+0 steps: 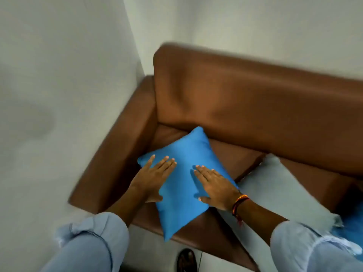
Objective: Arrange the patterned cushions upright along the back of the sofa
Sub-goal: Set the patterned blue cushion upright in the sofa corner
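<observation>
Blue cushion (184,179) lies flat on the sofa seat (235,154), diamond-wise, far corner toward the backrest (255,99). Left hand (153,177) and right hand (216,185) rest on it, fingers spread flat, nothing gripped.

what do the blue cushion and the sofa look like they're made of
Blue cushion: a smooth woven fabric with a slight sheen, possibly satin or polyester; its face looks plain and catches soft light. Sofa: brown leather or faux leather, judging by the smooth surface, broad highlights and soft creases. The blur leaves real or synthetic open.
</observation>
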